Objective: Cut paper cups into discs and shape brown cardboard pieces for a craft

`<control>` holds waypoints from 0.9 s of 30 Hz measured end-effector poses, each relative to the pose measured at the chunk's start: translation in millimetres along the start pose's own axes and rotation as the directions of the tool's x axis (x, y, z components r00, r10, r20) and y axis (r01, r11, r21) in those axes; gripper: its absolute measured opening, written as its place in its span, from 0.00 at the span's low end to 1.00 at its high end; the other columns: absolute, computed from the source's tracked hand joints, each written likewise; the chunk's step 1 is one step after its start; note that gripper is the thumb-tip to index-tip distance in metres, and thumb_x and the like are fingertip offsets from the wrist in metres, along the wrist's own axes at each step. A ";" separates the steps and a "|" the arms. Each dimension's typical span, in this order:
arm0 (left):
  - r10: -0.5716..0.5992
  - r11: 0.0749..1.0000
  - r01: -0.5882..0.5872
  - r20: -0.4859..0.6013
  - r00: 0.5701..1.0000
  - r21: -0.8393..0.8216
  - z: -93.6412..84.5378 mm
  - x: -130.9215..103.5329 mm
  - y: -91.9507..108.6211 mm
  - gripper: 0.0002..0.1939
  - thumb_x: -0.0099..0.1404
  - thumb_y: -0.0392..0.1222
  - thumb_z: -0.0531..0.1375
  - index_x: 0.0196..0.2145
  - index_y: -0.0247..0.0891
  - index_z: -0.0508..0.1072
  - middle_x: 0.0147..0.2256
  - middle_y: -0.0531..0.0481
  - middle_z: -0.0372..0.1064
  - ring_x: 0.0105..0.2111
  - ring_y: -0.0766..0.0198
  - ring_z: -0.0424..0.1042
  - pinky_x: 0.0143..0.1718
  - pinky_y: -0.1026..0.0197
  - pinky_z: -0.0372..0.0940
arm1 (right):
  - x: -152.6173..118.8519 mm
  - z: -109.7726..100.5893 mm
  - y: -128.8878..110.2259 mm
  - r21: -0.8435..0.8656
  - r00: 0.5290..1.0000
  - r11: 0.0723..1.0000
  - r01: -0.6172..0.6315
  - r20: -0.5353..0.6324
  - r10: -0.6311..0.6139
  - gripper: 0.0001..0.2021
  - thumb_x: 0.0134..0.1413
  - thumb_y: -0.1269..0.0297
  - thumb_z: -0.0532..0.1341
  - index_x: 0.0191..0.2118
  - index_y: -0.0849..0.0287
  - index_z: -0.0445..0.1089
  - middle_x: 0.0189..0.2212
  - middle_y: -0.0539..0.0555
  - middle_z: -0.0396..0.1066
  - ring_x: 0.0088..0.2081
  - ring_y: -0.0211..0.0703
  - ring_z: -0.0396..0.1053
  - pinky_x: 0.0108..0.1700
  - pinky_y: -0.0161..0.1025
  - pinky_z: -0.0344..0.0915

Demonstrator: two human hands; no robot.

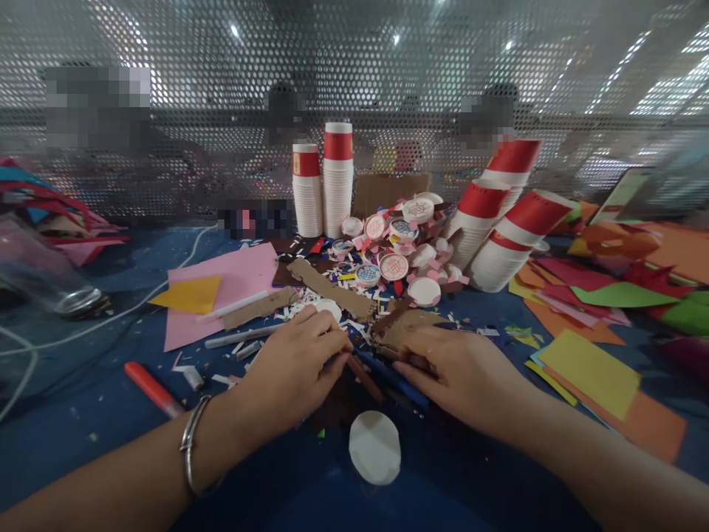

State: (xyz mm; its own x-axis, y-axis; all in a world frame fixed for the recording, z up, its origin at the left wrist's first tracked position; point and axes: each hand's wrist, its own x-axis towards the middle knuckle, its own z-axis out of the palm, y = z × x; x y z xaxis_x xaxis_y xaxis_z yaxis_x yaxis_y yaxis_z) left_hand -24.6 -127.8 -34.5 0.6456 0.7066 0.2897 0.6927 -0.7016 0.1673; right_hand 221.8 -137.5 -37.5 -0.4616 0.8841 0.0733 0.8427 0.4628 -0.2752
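My left hand (307, 358), a silver bangle at its wrist, has its fingers curled together over the paper scraps. Its thumb tip meets the upper end of a reddish-brown stick (365, 378); whether it grips anything is hidden. My right hand (457, 366) reaches in from the other side, thumb apart from the stretched fingers, which lie by crumpled brown paper (407, 325). A blue pen (396, 378) lies just left of that thumb. Between my forearms rests a white paper disc (375, 448). Beyond my fingers is a strip of brown cardboard (332, 290).
Paper cup stacks stand upright (337, 181) and leaning (512, 240) around a heap of decorated white discs (393, 266). Left are pink paper (188, 318), a red marker (152, 388), a clear glass (47, 273) and a white cable (111, 323). Coloured sheets (595, 373) lie right.
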 end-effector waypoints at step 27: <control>-0.192 0.970 0.191 -0.009 0.981 0.152 -21.1 -3.2 -40.1 0.12 0.73 0.40 0.54 0.42 0.37 0.78 0.44 0.42 0.75 0.47 0.50 0.72 0.49 0.48 0.65 | -1.5 -1.9 -9.2 0.037 0.994 0.999 -0.016 0.113 0.012 0.08 0.64 0.61 0.61 0.36 0.58 0.73 0.31 0.52 0.73 0.29 0.41 0.67 0.32 0.38 0.54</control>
State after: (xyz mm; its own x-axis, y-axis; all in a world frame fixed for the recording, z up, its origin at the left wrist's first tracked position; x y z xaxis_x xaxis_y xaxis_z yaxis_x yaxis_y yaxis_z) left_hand -61.3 -103.9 -22.2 0.4974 0.8274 0.2608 0.8442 -0.5309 0.0742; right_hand 215.3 -142.9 -33.2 -0.4800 0.8764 -0.0386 0.8390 0.4458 -0.3119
